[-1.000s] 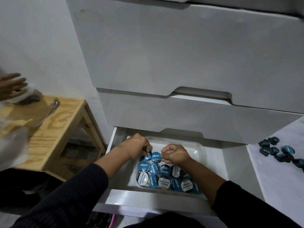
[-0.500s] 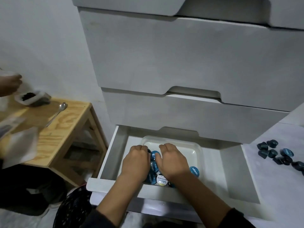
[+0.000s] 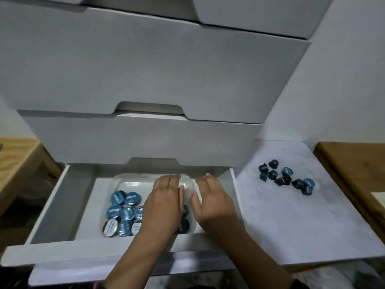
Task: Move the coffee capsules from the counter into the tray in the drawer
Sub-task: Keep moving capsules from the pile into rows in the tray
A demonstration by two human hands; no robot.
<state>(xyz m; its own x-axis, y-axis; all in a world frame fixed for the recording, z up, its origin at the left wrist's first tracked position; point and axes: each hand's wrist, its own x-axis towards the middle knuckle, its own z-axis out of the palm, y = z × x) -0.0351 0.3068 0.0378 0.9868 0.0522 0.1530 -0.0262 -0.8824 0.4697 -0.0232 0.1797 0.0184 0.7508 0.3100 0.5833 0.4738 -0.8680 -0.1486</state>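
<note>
— Hands over the tray now; the left hand [image 3: 164,207] lies flat above the clear tray [image 3: 133,180], fingers straight and together, gripping nothing; the right hand [image 3: 214,203] sits just beside it, fingers relaxed and spread, also carrying nothing.

— And the capsules?

— Two groups; the capsules in the tray [image 3: 123,211] crowd its near-left corner, blue foil lids up, a couple with pale lids at the near edge; a few more dark ones peek out under the left hand, near the tray's right wall; the far half of the tray shows bare plastic.

— The rest?

— The capsules on the counter [image 3: 285,178] lie in a loose cluster on the white counter [image 3: 291,222], towards its far edge, well apart from the drawer; most are tipped on their sides, a few show blue lids.

— The drawer itself?

— The open drawer [image 3: 52,207] is the lowest one, pulled out; the tray sits against its back wall; closed drawers [image 3: 145,69] stack above; a wooden table [image 3: 14,155] is at the left, a wooden board [image 3: 354,167] along the counter's right edge.
</note>
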